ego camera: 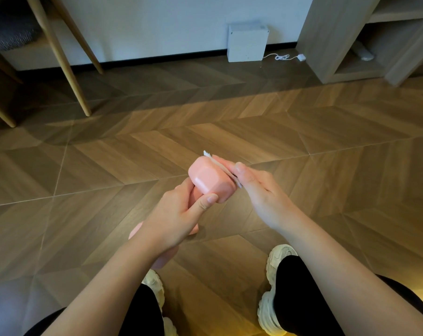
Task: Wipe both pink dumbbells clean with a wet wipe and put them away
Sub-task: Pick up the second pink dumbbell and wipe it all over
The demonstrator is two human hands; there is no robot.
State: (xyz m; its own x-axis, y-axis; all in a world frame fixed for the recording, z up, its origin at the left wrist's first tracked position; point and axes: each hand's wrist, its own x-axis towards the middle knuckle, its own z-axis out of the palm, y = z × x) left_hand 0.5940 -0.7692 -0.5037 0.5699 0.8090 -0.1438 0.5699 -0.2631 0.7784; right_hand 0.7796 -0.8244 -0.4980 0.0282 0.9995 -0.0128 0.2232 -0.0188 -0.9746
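My left hand (178,214) grips the handle of a pink dumbbell (210,178), held upright above the floor with its upper head showing. My right hand (254,187) presses a white wet wipe (223,168) flat against the far right side of that head. Below my left wrist a second pink shape (163,259) shows, mostly hidden by my arm; I cannot tell whether it is the lower head of this dumbbell or the other dumbbell on the floor.
The wooden herringbone floor (302,132) spreads all around. My white shoes (276,287) stand below. Chair legs (67,69) are at the far left, a white box (247,42) with a cable by the wall, and a wooden shelf unit (346,40) at the far right.
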